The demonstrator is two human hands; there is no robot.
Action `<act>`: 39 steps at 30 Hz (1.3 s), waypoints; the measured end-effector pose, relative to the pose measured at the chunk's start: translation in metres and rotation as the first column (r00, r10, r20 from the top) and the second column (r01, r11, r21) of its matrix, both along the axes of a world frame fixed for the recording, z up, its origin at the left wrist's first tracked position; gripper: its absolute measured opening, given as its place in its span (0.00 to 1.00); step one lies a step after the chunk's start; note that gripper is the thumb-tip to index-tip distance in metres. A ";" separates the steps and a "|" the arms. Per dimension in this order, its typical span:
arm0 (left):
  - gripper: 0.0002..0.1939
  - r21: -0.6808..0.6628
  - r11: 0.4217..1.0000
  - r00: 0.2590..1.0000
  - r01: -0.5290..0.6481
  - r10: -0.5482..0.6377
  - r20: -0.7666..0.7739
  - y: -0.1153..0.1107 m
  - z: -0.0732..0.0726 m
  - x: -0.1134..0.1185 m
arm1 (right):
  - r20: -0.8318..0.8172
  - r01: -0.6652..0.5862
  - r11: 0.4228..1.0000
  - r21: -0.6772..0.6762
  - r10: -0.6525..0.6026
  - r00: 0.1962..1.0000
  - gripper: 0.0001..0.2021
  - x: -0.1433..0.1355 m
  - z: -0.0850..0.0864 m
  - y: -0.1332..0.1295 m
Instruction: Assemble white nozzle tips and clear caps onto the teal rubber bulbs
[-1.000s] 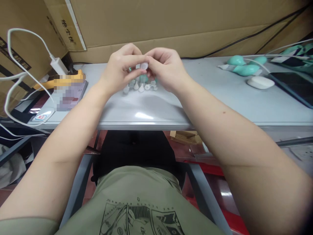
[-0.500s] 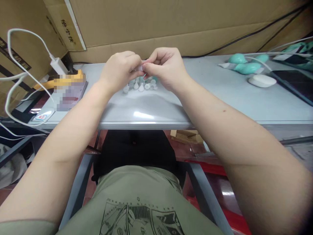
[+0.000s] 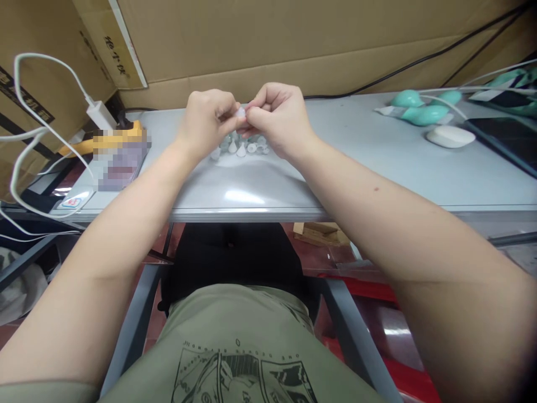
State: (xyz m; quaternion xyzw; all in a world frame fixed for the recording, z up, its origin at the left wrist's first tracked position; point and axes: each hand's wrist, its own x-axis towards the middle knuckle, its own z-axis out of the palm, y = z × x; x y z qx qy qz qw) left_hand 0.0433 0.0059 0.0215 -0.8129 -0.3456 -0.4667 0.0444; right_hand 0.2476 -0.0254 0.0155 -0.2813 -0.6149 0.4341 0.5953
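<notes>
My left hand (image 3: 205,123) and my right hand (image 3: 277,118) meet fingertip to fingertip above a grey table (image 3: 293,179). Both pinch one small translucent white part (image 3: 240,113) between them; most of it is hidden by the fingers. Just beyond and below the hands, several small white cone-shaped and round parts (image 3: 241,148) lie in a cluster on the table, with a bit of teal among them.
A white charger (image 3: 100,113) with looping cables and a yellow object (image 3: 119,136) sit at the left. Teal bulb-shaped items (image 3: 422,115), a white oval object (image 3: 450,136) and a dark tablet (image 3: 509,140) lie at the right. Cardboard boxes (image 3: 272,45) wall off the back.
The hands have drawn closer together and curled tighter on the small white part, which showed more plainly between the fingertips a second ago. The view has shifted slightly.
</notes>
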 end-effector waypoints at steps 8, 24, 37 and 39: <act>0.28 -0.001 0.993 0.993 -0.115 0.115 -0.020 -0.004 0.005 0.007 | 0.101 -0.049 0.998 0.026 0.046 0.994 0.13 0.008 0.003 -0.004; 0.29 0.094 0.993 0.995 -0.067 0.073 -0.061 0.002 -0.003 -0.002 | -0.076 -0.239 0.954 -0.181 0.229 0.970 0.18 0.010 0.003 0.004; 0.13 0.007 1.000 0.995 0.023 -0.024 0.102 -0.005 0.001 0.002 | 0.117 -0.178 0.974 -0.142 0.195 0.974 0.17 0.024 0.011 0.008; 0.12 -0.051 0.997 0.993 0.056 -0.050 0.106 -0.004 -0.002 0.001 | 0.079 -0.154 0.977 -0.147 0.167 0.983 0.17 0.023 0.009 0.008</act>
